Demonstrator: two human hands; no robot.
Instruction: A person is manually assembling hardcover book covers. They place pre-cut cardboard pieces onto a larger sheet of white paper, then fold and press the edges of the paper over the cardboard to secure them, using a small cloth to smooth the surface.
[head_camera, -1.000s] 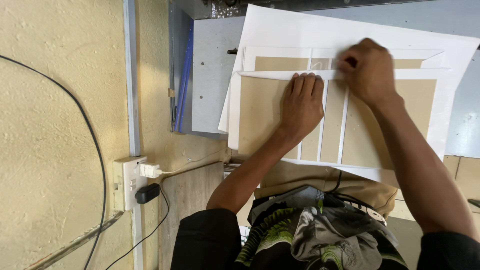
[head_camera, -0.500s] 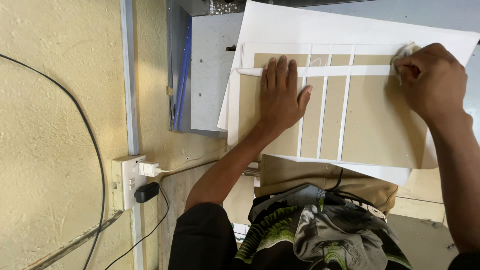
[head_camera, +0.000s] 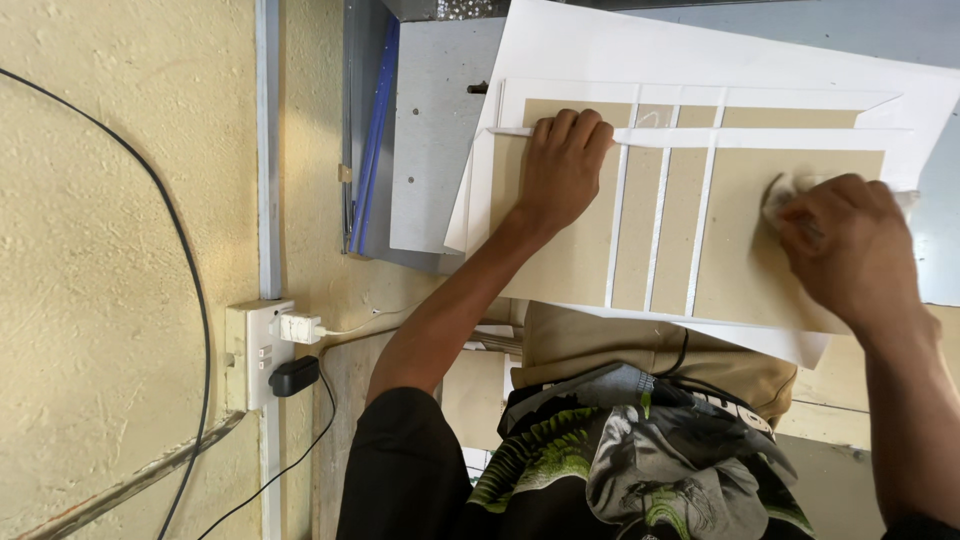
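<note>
A large white sheet (head_camera: 700, 50) lies on a grey table, and on it rest tan cardboard panels (head_camera: 570, 260) split by thin white strips (head_camera: 660, 220). My left hand (head_camera: 560, 165) presses flat on the leftmost tan panel, fingers together against the upper white strip. My right hand (head_camera: 850, 250) is closed around a small white cloth (head_camera: 785, 185) and rests on the rightmost tan panel (head_camera: 740, 240).
A grey board (head_camera: 430, 140) and a blue-edged panel (head_camera: 372, 130) lean at the left of the table. On the yellow wall sits a white socket (head_camera: 255, 350) with a white charger and a black plug. My lap shows a patterned cloth (head_camera: 640, 460).
My right hand with the cloth has moved from the upper white strip out to the right and down over the rightmost panel. My left hand has shifted left and stays pressed flat.
</note>
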